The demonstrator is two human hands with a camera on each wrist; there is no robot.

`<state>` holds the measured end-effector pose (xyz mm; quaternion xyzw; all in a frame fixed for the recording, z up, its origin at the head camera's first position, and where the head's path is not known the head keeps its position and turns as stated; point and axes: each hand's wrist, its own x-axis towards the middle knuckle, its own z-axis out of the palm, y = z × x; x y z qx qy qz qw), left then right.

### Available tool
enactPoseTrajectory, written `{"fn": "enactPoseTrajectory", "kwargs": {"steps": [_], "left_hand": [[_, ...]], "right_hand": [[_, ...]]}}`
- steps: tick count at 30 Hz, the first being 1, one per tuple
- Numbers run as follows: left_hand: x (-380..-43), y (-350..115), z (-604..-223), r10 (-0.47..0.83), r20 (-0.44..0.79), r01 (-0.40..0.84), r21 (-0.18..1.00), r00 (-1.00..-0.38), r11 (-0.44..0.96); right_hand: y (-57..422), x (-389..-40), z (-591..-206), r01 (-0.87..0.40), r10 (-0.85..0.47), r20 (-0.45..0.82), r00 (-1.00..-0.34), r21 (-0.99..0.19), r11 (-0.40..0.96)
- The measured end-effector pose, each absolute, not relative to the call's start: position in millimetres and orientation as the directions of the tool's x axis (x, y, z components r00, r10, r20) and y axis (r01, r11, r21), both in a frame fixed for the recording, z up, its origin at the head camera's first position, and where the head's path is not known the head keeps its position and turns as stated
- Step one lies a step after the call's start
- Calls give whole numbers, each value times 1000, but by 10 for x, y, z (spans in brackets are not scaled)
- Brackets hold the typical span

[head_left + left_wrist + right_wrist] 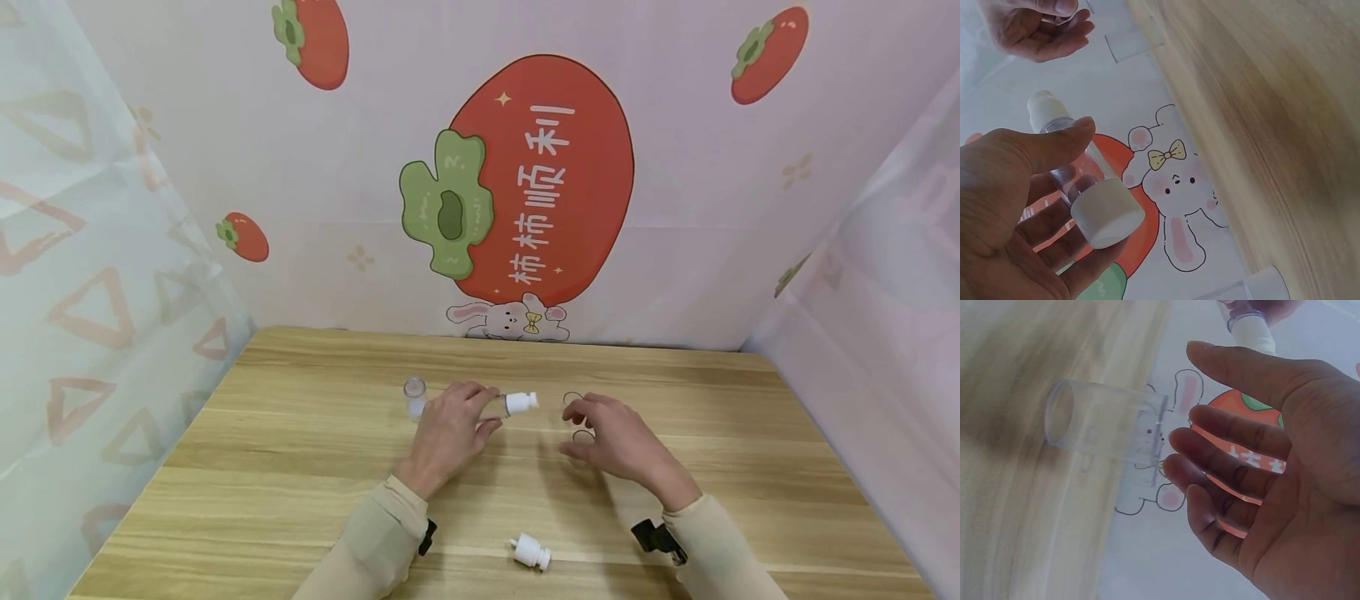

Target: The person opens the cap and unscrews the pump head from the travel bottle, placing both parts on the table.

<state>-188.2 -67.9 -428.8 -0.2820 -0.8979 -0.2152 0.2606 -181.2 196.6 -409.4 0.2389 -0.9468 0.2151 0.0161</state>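
My left hand point(450, 433) grips a clear bottle point(1106, 209) with a white base and a white pump top point(521, 402). The bottle is tilted, its pump pointing toward the right hand. In the left wrist view the thumb lies across the bottle near the pump. My right hand point(1272, 462) is loosely bent and holds nothing. Beside its fingers a clear tube-shaped cover point(1110, 425) stands upright on the table. The head view shows two round clear rims by that hand, one at the back point(573, 399) and one close to the thumb point(583, 436).
A second clear bottle point(415, 397) with a white base stands left of the left hand. A loose white pump top point(530, 552) lies near the front of the wooden table point(300, 500). Printed cloth point(675, 275) hangs behind and along both sides.
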Motion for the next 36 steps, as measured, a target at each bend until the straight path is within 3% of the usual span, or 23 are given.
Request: {"fn": "enactPoseTrajectory", "kwargs": {"steps": [24, 36], "left_hand": [[-1834, -584, -4205, 449, 564, 645, 206, -693, 736], [-1810, -557, -4169, 491, 571, 669, 145, -658, 729]], "right_hand": [[1816, -1855, -3920, -511, -475, 201, -857, -457, 728], [1735, -1881, -3895, -518, -529, 178, -830, -600, 610]]}}
